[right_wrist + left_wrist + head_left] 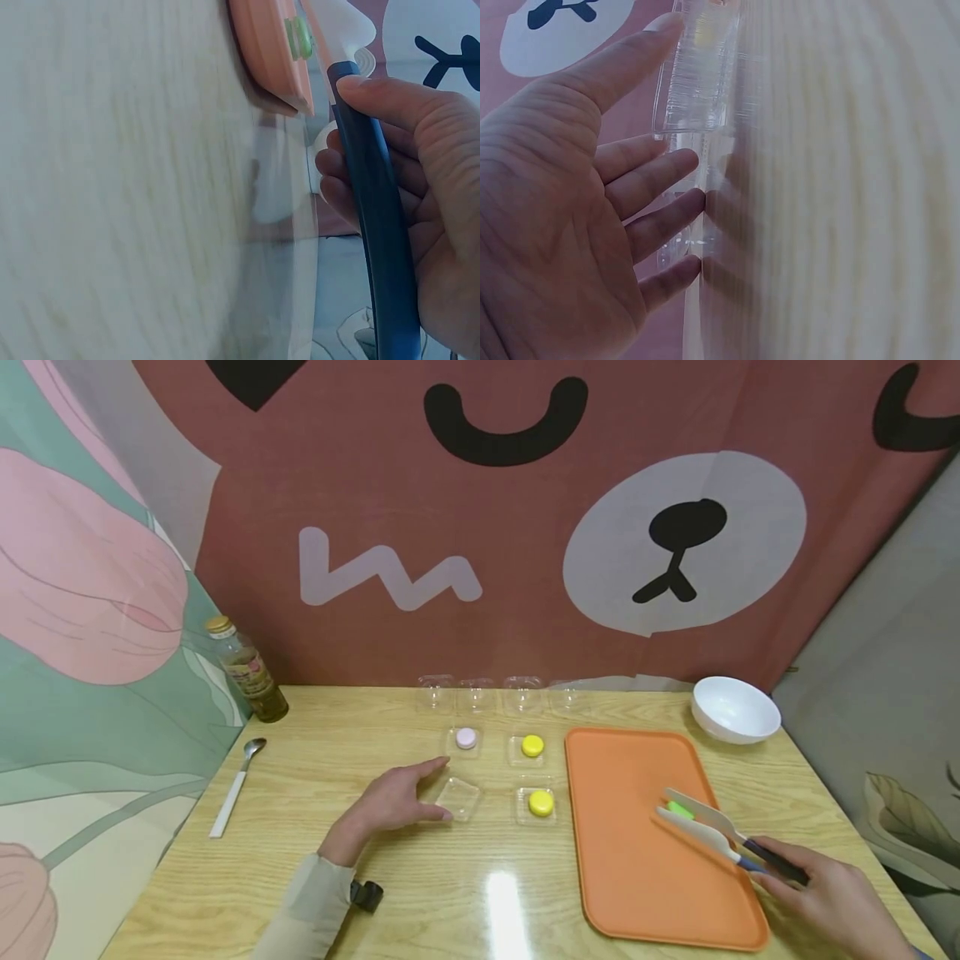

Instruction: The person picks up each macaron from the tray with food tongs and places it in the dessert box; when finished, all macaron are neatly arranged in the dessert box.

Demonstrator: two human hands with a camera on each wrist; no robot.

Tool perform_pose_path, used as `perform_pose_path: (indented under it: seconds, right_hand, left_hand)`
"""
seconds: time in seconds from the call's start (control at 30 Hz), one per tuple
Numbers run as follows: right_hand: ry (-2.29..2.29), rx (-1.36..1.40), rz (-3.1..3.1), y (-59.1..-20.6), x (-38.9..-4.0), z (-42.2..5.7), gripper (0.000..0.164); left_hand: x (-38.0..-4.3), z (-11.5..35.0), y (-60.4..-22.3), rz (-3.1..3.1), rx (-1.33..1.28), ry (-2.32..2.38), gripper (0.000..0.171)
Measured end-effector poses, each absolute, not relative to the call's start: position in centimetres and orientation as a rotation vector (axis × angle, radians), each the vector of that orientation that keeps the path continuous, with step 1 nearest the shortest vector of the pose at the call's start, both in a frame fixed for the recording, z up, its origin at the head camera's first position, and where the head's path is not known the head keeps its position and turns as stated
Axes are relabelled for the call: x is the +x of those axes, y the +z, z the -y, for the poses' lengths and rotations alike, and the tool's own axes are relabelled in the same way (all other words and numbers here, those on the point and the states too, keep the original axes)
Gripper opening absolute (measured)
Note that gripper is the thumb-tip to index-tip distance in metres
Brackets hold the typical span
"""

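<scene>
My left hand (pixel 393 799) reaches over the table with thumb and index finger spread at the edges of a clear plastic box (pixel 459 799). In the left wrist view, the thumb tip overlaps the top of the box and the other fingers extend, slightly bent, beside it. My right hand (pixel 843 892) grips tongs (pixel 705 837) by their dark blue handles, thumb along the near arm in the right wrist view. The pale tong tips lie on either side of a green macaron (pixel 681 810) over the orange tray (pixel 622 852); whether they pinch it, I cannot tell.
Near the left hand, clear boxes hold a lilac macaron (pixel 466 738) and yellow macarons (pixel 532 746) (pixel 541 803). Several clear containers (pixel 476 695) line the back edge. A white bowl (pixel 735 710) stands back right; an oil bottle (pixel 255 677) and a spoon (pixel 238 787) are left.
</scene>
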State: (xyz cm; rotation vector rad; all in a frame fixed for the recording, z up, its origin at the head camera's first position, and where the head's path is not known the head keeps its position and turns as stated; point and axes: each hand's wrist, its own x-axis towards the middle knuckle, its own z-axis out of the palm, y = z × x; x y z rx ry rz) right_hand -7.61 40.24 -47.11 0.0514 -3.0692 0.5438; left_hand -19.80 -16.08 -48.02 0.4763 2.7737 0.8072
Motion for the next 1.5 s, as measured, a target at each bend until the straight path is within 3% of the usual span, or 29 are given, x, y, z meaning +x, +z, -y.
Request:
perform_pose_path:
  seconds: [0.47,1.5]
  right_hand:
    - [0.483,0.071,2.968,-47.47,-7.69,-40.61,0.047]
    - [0.435,0.081,3.027,-47.72,-7.78,-40.61,0.05]
  left_hand:
    - [-19.96,16.01,-47.87,-2.768,0.561,0.796,0.089]
    - [-19.44,15.24,-47.59,-2.779,0.408,0.805,0.085]
